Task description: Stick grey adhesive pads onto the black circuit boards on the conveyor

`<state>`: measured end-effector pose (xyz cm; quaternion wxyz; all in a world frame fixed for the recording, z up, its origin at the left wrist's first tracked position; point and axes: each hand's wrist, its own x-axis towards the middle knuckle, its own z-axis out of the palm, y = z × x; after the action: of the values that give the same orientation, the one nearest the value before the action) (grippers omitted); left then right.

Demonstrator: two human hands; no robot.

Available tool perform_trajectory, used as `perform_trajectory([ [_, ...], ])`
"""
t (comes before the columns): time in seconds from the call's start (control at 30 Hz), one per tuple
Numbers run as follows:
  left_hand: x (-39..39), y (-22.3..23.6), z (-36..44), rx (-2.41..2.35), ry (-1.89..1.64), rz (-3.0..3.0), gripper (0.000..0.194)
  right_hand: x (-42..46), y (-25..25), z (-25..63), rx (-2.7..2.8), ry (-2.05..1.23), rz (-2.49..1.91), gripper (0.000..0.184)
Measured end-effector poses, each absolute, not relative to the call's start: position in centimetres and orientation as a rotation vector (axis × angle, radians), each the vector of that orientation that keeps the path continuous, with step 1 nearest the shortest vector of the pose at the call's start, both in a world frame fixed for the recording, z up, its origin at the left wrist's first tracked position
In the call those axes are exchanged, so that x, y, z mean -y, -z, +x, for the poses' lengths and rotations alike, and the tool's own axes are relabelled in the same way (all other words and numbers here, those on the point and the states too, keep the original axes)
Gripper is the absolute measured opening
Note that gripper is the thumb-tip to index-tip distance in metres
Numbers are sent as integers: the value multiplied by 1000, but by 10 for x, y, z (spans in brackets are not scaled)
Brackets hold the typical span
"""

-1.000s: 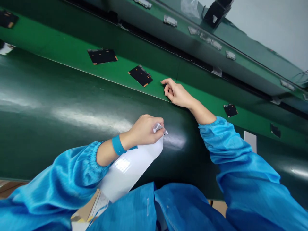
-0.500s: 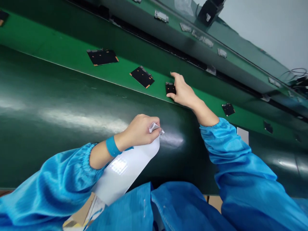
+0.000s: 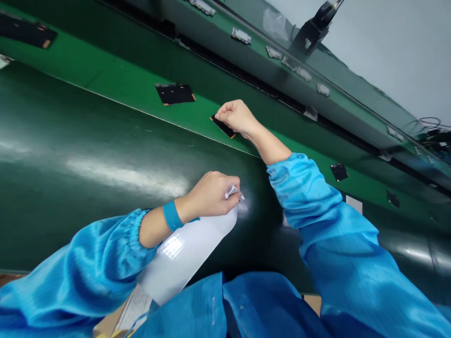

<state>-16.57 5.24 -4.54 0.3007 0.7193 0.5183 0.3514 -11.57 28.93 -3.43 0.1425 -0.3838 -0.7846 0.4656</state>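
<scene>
My left hand point(image 3: 211, 193) is closed, pinching a small crumpled white piece point(image 3: 232, 190) over the rounded end of a glossy white sheet point(image 3: 183, 256) that lies on the dark green worktop point(image 3: 88, 159). A blue band is round that wrist. My right hand point(image 3: 235, 115) reaches onto the bright green conveyor belt point(image 3: 116, 84), fingers curled over a thin black part with copper edges point(image 3: 224, 127), gripping its right end. Both arms wear blue sleeves.
Another black flat part point(image 3: 175, 93) lies on the belt to the left, one point(image 3: 24, 32) at the far left, and small ones point(image 3: 338, 171) to the right. A farther belt carries several small silvery parts point(image 3: 241, 35). A black fixture point(image 3: 312, 29) stands at the back.
My right hand has let go of the small black part and moved left along the belt, then closed on the larger black part. The left hand has hardly moved.
</scene>
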Motion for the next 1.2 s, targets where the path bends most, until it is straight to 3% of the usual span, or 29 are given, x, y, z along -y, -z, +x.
perform_trajectory([
  [0.27, -51, 48, -165, -1399, -897, 1921, 13, -299, 41, -118, 2225, -1473, -1263, 20],
  [0.77, -52, 48, -165, -1387, -906, 1923, 12, -303, 50, -92, 2153, -1360, -1327, 19],
  [1.0, -51, 49, -164, -1378, -922, 1913, 13, -309, 58, -77, 2227, -1219, -1316, 27],
  [1.2, -52, 48, -164, -1350, -979, 1884, 14, -313, 63, -67, 2333, -983, -1377, 23],
])
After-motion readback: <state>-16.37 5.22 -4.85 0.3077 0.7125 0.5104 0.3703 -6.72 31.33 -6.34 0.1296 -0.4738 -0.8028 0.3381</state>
